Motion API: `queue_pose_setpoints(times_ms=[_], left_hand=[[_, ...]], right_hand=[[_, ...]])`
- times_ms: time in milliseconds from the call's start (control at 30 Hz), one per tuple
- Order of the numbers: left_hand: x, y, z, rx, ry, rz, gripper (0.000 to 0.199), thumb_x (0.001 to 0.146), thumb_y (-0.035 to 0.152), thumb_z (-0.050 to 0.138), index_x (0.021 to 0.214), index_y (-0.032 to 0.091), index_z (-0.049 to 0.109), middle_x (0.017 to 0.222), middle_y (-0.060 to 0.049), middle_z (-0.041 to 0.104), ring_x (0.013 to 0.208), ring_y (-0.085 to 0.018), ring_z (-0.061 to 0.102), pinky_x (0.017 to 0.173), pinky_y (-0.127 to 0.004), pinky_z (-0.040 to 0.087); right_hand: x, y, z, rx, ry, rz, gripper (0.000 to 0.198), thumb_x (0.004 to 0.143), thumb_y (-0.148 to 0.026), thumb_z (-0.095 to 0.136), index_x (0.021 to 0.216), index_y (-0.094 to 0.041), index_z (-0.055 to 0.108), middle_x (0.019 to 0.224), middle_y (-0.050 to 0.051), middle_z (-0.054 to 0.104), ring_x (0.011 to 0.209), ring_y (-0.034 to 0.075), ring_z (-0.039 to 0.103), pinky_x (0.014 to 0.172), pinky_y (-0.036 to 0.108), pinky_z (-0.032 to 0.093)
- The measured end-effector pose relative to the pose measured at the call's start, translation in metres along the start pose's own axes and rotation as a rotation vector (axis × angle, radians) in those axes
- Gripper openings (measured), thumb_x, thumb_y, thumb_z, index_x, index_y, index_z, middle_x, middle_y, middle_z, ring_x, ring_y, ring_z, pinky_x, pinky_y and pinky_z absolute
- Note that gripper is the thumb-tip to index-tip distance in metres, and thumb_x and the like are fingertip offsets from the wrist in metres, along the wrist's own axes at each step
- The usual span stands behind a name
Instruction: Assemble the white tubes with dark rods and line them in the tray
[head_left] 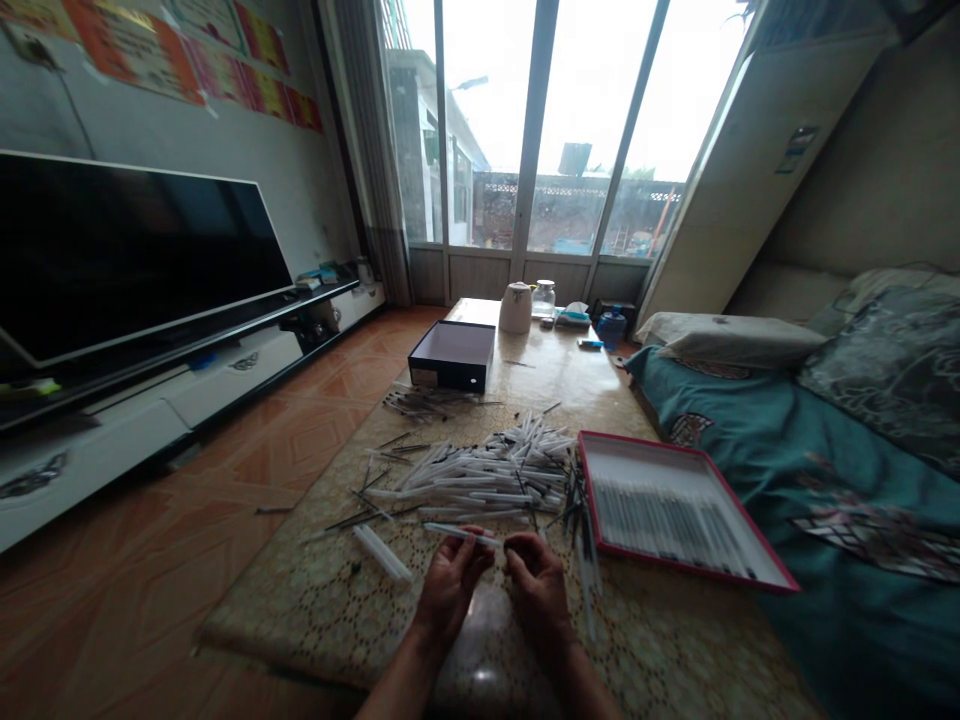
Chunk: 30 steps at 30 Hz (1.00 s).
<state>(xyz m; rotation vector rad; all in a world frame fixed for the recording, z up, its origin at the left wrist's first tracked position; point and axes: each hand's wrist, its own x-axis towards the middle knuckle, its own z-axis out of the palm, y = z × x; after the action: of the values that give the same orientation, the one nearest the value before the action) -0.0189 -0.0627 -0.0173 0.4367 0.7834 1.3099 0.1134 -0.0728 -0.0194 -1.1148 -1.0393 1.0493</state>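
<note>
My left hand (452, 575) is closed around a slim whitish pen barrel (444, 529), which lies nearly level and points to the left. Close to the barrel's right end, my right hand (537, 582) has its fingers pinched together. A small dark bit shows at those fingertips, too small to name. Just beyond both hands spreads a heap of white pen barrels (480, 480), with thin dark refills (367, 500) scattered at its left. A few clear tubes (382, 553) lie side by side left of my left hand.
A red-rimmed box (686, 565) with a row of pens stands at the right. Farther back on the patterned table (300, 610) are a dark open box (450, 372), a pale kettle (515, 308), a glass jar (544, 298) and a tissue pack (574, 315). A bed (720, 410) borders the right side.
</note>
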Motion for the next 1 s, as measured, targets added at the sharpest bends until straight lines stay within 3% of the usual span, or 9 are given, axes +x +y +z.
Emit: queue_pose_setpoints(times_ms=[700, 933, 1000], left_hand=[[-0.0015, 0.0013, 0.0034, 0.028, 0.012, 0.011, 0.027, 0.066, 0.033, 0.077, 0.084, 0.017, 0.065, 0.081, -0.003, 0.071, 0.073, -0.015, 0.067, 0.074, -0.025, 0.053], [-0.0023, 0.0022, 0.0044, 0.028, 0.042, 0.007, 0.028, 0.064, 0.034, 0.078, 0.084, 0.018, 0.065, 0.08, -0.002, 0.071, 0.071, -0.015, 0.067, 0.071, -0.025, 0.053], [-0.0018, 0.0021, 0.004, 0.017, 0.045, -0.003, 0.028, 0.064, 0.033, 0.078, 0.084, 0.018, 0.065, 0.081, -0.003, 0.071, 0.072, -0.015, 0.067, 0.072, -0.026, 0.053]], right_hand=[[-0.0001, -0.005, 0.0025, -0.003, -0.014, -0.027, 0.014, 0.073, -0.03, 0.065, 0.081, -0.018, 0.064, 0.067, 0.001, 0.063, 0.059, 0.013, 0.058, 0.054, 0.022, 0.047], [-0.001, 0.0004, 0.0003, 0.083, 0.028, 0.042, 0.018, 0.075, -0.033, 0.063, 0.081, -0.017, 0.059, 0.083, 0.007, 0.067, 0.062, 0.017, 0.064, 0.05, 0.024, 0.048], [-0.0011, 0.0022, 0.0004, 0.074, 0.042, 0.039, 0.014, 0.074, -0.03, 0.062, 0.078, -0.017, 0.057, 0.076, 0.004, 0.066, 0.057, 0.015, 0.063, 0.049, 0.024, 0.048]])
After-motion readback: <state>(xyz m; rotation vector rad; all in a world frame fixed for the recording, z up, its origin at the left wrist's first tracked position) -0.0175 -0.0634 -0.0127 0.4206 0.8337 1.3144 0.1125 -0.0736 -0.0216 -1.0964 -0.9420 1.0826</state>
